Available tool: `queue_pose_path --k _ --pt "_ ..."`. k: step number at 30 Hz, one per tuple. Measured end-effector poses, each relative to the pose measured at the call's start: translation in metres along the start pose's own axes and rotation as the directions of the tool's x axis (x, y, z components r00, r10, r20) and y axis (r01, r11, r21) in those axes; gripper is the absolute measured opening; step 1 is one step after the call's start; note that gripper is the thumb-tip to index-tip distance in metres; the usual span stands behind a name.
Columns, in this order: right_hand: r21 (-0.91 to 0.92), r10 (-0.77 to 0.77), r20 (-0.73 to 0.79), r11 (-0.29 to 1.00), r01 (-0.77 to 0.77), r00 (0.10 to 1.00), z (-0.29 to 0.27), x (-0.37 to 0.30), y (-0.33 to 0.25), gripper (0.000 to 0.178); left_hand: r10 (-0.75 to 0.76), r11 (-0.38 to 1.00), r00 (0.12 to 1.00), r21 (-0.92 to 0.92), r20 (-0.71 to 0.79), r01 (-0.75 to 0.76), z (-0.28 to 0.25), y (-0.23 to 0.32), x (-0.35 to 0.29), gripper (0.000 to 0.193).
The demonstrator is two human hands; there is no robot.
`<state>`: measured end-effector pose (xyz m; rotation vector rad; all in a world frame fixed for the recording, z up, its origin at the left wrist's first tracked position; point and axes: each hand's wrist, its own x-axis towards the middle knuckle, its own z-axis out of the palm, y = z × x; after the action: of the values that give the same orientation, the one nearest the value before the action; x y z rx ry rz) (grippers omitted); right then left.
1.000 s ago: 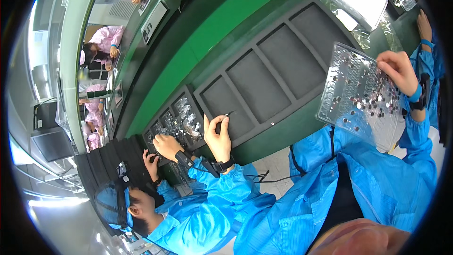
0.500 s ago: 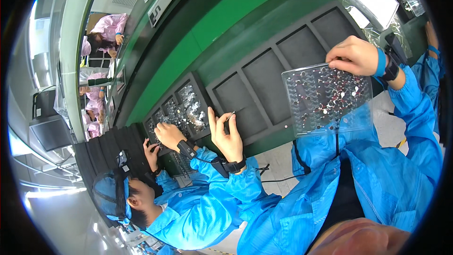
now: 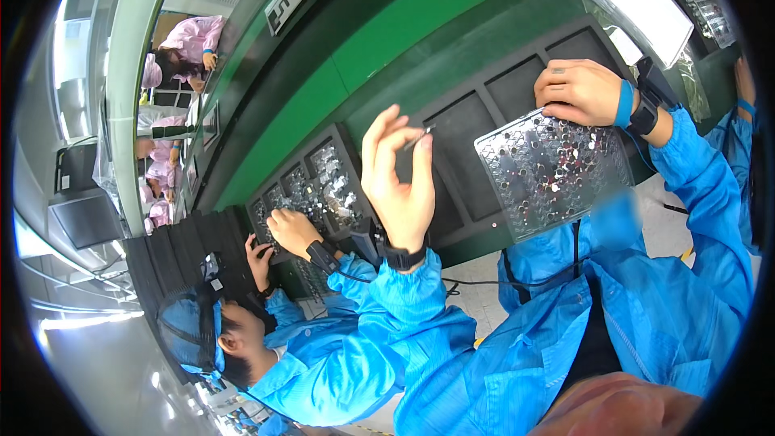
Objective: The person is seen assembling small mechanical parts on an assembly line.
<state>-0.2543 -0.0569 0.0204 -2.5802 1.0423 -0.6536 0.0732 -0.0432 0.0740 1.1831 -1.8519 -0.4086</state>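
My right hand (image 3: 583,95) grips the far edge of a clear plastic tray (image 3: 521,222). The tray lies tilted over the near right part of the black tray and past the table edge. Many small round and wire-like parts (image 3: 565,165) in dark, silver, red and white sit in it. Left of it, my left hand (image 3: 397,186) is raised above the black compartment tray (image 3: 460,125). Its thumb and index finger pinch a small thin shiny part (image 3: 428,132), too small to name; the other fingers are bent loosely.
On the left, a co-worker in blue (image 3: 323,363) reaches into another black tray (image 3: 349,153) of silvery parts. A white box (image 3: 634,8) stands at the far right. A green mat (image 3: 363,48) covers the bench. Cables (image 3: 484,282) hang below its near edge.
My left hand has risen away from me and slightly right, still pinching the small part. My right hand and the clear tray have shifted slightly left.
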Motion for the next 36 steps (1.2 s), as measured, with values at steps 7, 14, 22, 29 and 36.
queue_pose_path --k 7,14,22,29,36 --pt "-0.072 0.044 -0.139 0.996 -0.055 0.989 -0.034 0.018 0.007 0.015 -0.331 0.808 0.939 -0.485 0.098 0.335 0.047 -0.023 0.057 0.019" --pt "0.074 0.294 -0.242 0.956 -0.285 0.924 -0.047 0.082 0.086 0.025 -0.382 0.571 0.879 -0.675 0.285 0.467 0.111 -0.057 0.088 0.033" --pt "0.597 0.486 -0.095 0.726 -0.341 0.869 -0.01 0.096 0.085 0.031 -0.34 0.574 0.868 -0.651 0.363 0.497 0.134 -0.062 0.101 0.027" --pt "0.62 0.506 -0.14 0.715 -0.323 0.851 -0.005 0.077 0.114 0.024 -0.307 0.746 0.929 -0.553 0.209 0.371 0.1 -0.062 0.095 0.019" --pt "0.389 0.533 -0.2 0.813 -0.433 0.822 0.008 0.075 0.127 0.027 -0.227 0.832 0.905 -0.411 0.36 0.372 0.079 -0.06 0.089 0.018"
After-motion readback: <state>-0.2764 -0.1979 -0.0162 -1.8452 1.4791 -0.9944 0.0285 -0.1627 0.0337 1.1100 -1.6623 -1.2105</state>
